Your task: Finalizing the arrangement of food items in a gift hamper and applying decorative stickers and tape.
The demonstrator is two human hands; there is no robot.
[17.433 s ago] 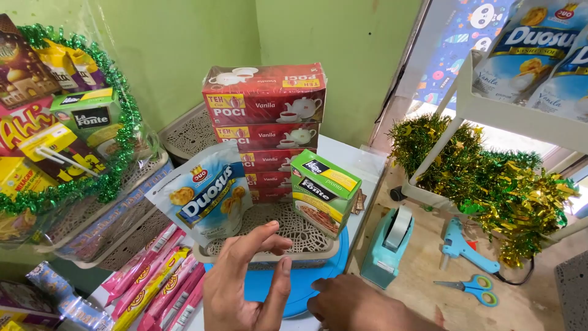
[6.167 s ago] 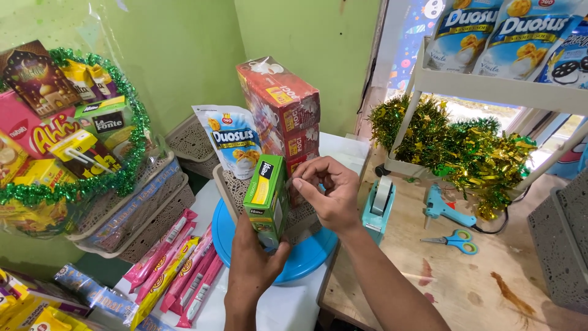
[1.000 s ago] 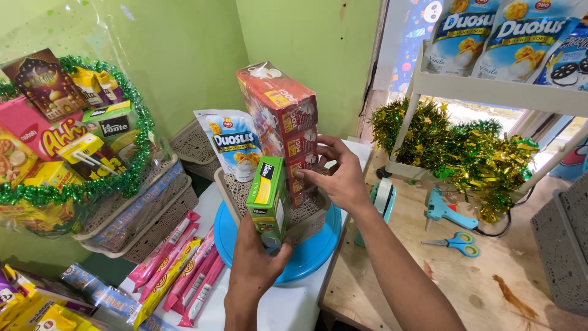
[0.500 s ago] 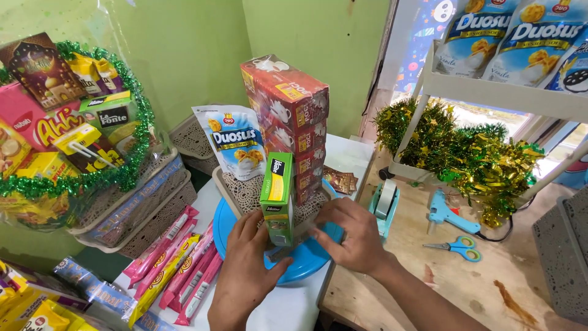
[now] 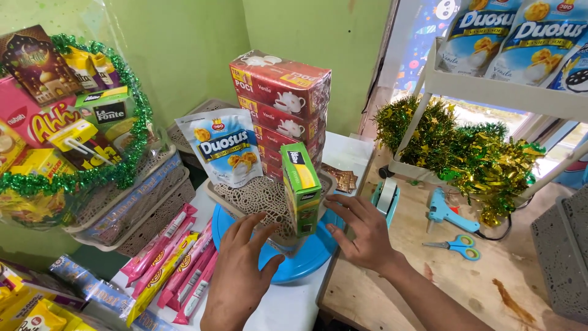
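A green-walled room holds a white table (image 5: 294,306) beside a wooden bench (image 5: 490,288). The left hand (image 5: 242,266), fingers spread and holding nothing, touches the blue turntable (image 5: 300,263); the upright green box (image 5: 301,196) stands between it and the open, empty right hand (image 5: 361,230)

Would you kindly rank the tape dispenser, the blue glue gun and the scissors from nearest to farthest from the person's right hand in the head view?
From the right hand:
1. Tape dispenser, just beyond the fingers, beside the blue round tray.
2. Blue glue gun, farther right on the wooden table.
3. Scissors, right of the hand, slightly past the glue gun's handle.
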